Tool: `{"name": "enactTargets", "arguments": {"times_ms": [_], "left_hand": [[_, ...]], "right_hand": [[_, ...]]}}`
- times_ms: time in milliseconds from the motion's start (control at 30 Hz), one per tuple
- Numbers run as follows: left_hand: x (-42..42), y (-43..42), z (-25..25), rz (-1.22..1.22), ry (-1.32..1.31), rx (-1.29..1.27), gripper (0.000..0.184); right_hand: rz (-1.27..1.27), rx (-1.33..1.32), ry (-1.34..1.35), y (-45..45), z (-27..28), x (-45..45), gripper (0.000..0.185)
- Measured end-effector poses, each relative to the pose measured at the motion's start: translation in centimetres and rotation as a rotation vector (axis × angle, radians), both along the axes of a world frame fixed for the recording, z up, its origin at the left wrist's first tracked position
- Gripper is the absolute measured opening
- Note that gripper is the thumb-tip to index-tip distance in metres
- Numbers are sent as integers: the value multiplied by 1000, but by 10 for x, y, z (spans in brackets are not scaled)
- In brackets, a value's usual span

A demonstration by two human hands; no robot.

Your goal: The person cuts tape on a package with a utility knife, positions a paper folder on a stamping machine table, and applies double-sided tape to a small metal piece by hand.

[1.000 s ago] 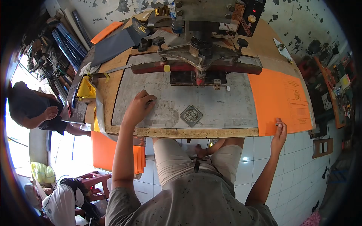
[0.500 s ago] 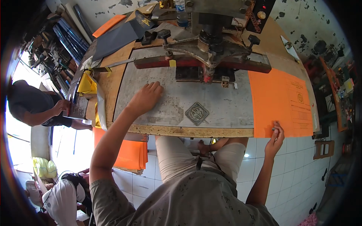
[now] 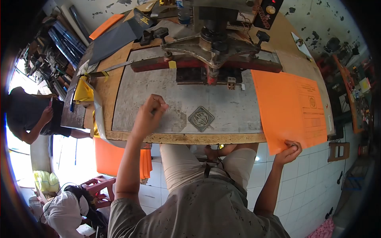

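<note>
My right hand [image 3: 289,153] is closed on the near edge of an orange printed sheet [image 3: 279,107]. The sheet lies at the right end of the bench, and its near edge hangs past the bench front. Printed lines and a round emblem show on its right part. My left hand [image 3: 149,117] hovers over the grey metal plate [image 3: 234,115] with its fingers curled in, and I see nothing in it. To its right, a diamond-shaped metal emblem plate [image 3: 201,119] rests on the grey plate. Behind stands a press head [image 3: 214,55] with a red bar [image 3: 152,65].
Gold foil [image 3: 83,91] hangs at the bench's left end. Orange sheets [image 3: 107,156] are stacked below the bench on the left. A dark folder [image 3: 113,47] lies at the back left. One person [image 3: 29,113] stands at left; another [image 3: 65,212] is lower left.
My left hand has lifted from the plate, drawn nearer to me and curled its fingers. My right hand has pulled the orange sheet's near edge toward me, further over the bench front.
</note>
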State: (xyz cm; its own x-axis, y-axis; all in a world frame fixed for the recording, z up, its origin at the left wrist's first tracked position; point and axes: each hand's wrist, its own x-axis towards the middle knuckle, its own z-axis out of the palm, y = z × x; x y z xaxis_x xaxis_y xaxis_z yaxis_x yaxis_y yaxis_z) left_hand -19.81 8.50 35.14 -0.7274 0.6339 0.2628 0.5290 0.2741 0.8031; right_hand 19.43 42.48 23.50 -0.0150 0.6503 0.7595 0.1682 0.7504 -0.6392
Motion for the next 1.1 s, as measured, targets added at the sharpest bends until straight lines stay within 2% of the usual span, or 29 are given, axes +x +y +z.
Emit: {"name": "enactTargets", "arguments": {"times_ms": [100, 200, 300, 400, 500, 700, 900, 1033, 1100], "left_hand": [[38, 17, 7, -53, 9, -119, 20], [51, 34, -17, -169, 308, -74, 25], [61, 43, -9, -53, 189, -200, 32], [71, 53, 5, -140, 365, -156, 32], [73, 58, 7, -328, 437, -167, 32], [56, 65, -5, -545, 579, -220, 17], [36, 46, -9, -457, 564, -203, 9], [15, 12, -4, -264, 483, -240, 9], [3, -4, -3, -157, 481, -263, 11]], "right_hand": [[-199, -190, 143, -8, 38, -24, 33], [-264, -277, 270, -12, 61, -43, 41], [-274, -261, 360, -19, 76, -57, 41], [-184, -295, 356, -38, 83, -68, 40], [-36, -241, 283, -62, 68, -78, 39], [161, -185, 176, -91, 32, -86, 32], [291, -207, 144, -109, 27, -92, 30], [441, -211, 143, -135, 10, -103, 26], [481, -102, 21, -144, 12, -113, 21]]}}
